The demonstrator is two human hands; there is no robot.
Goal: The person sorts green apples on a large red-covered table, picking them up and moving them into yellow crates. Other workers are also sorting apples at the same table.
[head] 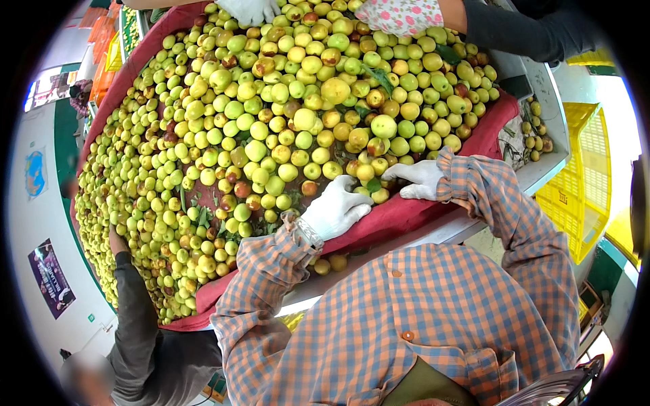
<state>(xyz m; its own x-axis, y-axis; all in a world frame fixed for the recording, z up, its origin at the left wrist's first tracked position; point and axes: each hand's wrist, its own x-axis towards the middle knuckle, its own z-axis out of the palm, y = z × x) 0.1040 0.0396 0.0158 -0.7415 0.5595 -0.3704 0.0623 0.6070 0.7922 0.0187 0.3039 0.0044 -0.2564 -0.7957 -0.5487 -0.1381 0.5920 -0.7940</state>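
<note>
A wide heap of round green, yellow and partly brown fruits, which look like jujubes, covers a sorting table lined with red cloth. My left hand, in a white glove, rests at the near edge of the heap with its fingers curled beside a few fruits. My right hand, also gloved in white, reaches in from the right with its fingers apart, touching the fruits there. Between the hands lie several fruits and a green leaf. Whether either hand grips a fruit cannot be told.
Across the table are a co-worker's floral glove and another person's white glove. A dark-sleeved co-worker reaches into the heap at the left. Yellow plastic crates stand at the right, past the metal table edge. Loose leaves lie among the fruits.
</note>
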